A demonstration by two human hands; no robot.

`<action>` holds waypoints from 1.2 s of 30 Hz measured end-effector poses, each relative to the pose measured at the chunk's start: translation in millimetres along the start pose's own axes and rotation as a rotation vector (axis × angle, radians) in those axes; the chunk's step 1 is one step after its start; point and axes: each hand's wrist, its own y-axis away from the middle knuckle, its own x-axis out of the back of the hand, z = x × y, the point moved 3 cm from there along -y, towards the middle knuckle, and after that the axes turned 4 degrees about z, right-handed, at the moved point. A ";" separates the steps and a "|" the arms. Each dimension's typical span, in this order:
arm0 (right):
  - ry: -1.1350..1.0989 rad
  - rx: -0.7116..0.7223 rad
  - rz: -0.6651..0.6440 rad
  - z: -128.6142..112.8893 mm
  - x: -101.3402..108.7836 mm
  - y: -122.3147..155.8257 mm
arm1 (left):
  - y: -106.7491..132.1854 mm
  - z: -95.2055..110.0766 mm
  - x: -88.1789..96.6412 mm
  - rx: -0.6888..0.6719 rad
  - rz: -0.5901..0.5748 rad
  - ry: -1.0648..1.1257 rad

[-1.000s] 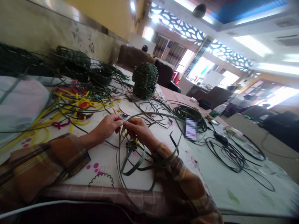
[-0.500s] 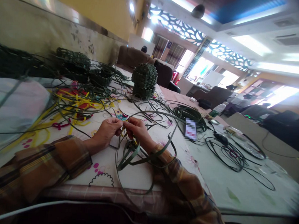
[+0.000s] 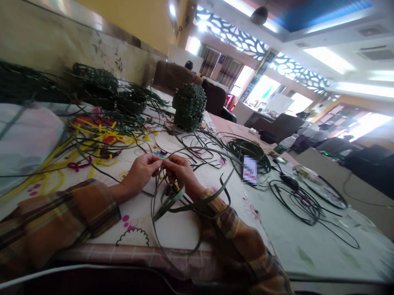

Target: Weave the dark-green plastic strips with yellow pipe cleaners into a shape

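Note:
My left hand [image 3: 142, 171] and my right hand [image 3: 181, 169] meet fingertip to fingertip over the table, both closed in a pinch. Between them is the end of a dark green weaving strip [image 3: 167, 203], which loops under and around my right hand and forearm. A tiny yellow bit shows at the fingertips; my fingers hide most of it. Just below my right hand a small dark piece with yellow on it hangs among the strips, too small to make out. Ahead of my hands a dark green woven basket-like piece [image 3: 188, 106] stands on the table.
Yellow and red fuzzy stems [image 3: 108, 138] lie tangled with green strips at left. More dark woven pieces [image 3: 94, 82] sit behind them. To the right are a large strip coil [image 3: 249, 152], a card [image 3: 250, 170], a looser coil [image 3: 296, 203] and a bottle [image 3: 284, 144].
My hands stay pinched together in nearly the same place. The green loop beneath my right hand has shifted slightly, and the yellow bit at the fingertips shows more clearly.

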 end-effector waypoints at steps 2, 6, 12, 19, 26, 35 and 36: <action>-0.024 -0.009 -0.001 0.3 0.8 -0.1 | 0.7 6.1 1.3 -0.072 0.006 -0.115; -0.059 -0.022 -0.022 3.3 3.2 -2.0 | 2.2 12.7 3.6 -0.144 0.016 -0.234; -0.085 -0.035 -0.130 9.9 9.2 -7.5 | -4.4 13.2 7.3 -0.234 -0.060 -0.278; -0.051 0.021 -0.152 9.2 13.6 -8.1 | -16.9 1.7 9.7 -0.242 -0.187 -0.268; -0.008 0.037 -0.180 6.7 11.7 -5.9 | -14.7 12.6 12.7 -0.530 -0.129 -0.562; -0.078 0.060 -0.139 7.2 4.5 -2.3 | -13.6 12.7 12.2 -0.370 -0.118 -0.442; -0.065 0.057 -0.130 8.3 4.4 -2.7 | -14.1 11.4 11.9 -0.314 -0.119 -0.400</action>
